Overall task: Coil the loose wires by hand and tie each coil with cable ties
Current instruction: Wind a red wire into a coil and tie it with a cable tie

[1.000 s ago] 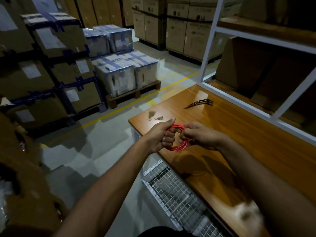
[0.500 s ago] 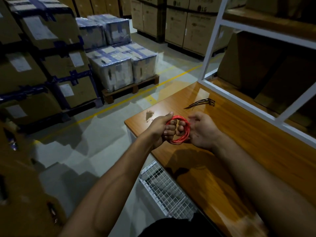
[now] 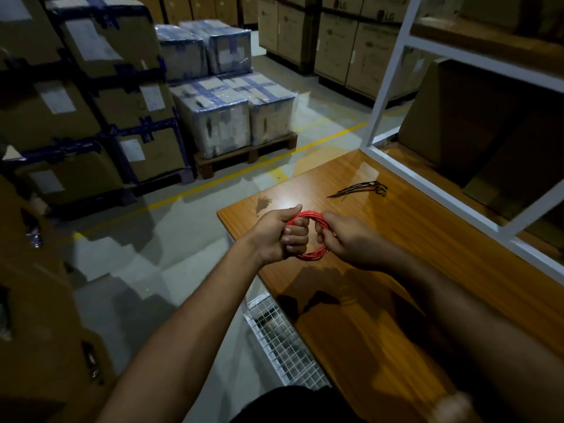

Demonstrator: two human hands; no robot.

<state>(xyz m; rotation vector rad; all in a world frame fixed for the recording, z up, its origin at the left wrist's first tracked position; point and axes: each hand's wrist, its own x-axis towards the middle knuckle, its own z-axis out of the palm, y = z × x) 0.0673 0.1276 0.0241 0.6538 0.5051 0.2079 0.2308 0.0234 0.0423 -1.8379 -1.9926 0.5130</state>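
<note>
Red wire [image 3: 311,236], wound into a small coil, sits held between both hands above the near corner of the wooden table [image 3: 396,245]. With no tie on it yet, the loops would likely spring apart if either grip slackens during the reach for the black cable ties [image 3: 360,189] lying farther back. Left hand [image 3: 274,236] is fisted around the coil's left side, thumb on top; right hand [image 3: 345,239] pinches its right side with curled fingers.

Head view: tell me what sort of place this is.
Most likely a warehouse: taped cartons stacked high, wrapped boxes on a wooden pallet, a yellow floor line and white metal racking.
</note>
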